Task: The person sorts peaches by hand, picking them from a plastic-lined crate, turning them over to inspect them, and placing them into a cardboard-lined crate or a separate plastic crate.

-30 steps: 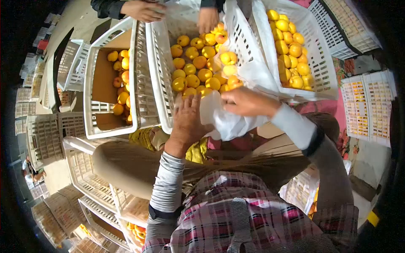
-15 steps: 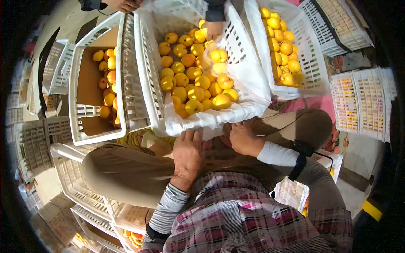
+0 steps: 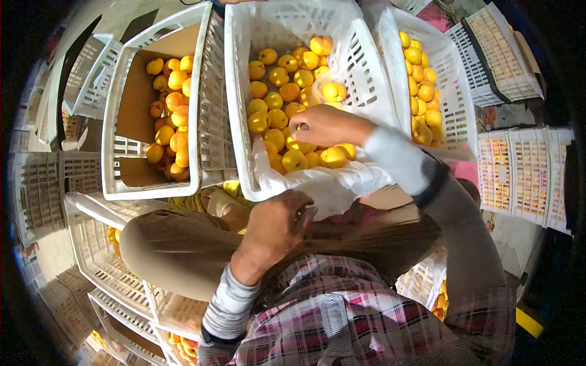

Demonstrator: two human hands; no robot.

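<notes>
A white crate (image 3: 239, 122) with a clear plastic liner (image 3: 342, 186) holds many yellow fruits (image 3: 295, 160). Over its near part is my right hand (image 3: 326, 125), its fingers bent down onto the fruits; whether a fruit is between them is hidden. My left hand (image 3: 278, 226) is just outside the crate's near edge, below the liner, with curled fingers. What it holds, if anything, I cannot make out.
To the left, a white crate (image 3: 193, 134) with cardboard holds orange-yellow fruits (image 3: 177, 116). At the right another lined crate (image 3: 461, 104) holds yellow fruits. Stacked crates (image 3: 522, 174) stand farther right. Part of another person's hand (image 3: 241, 1) shows at the top edge.
My right hand has left the liner's edge and moved up over the fruits. My left hand has come off the rim slightly. The other person's hand is gone from among the fruits.
</notes>
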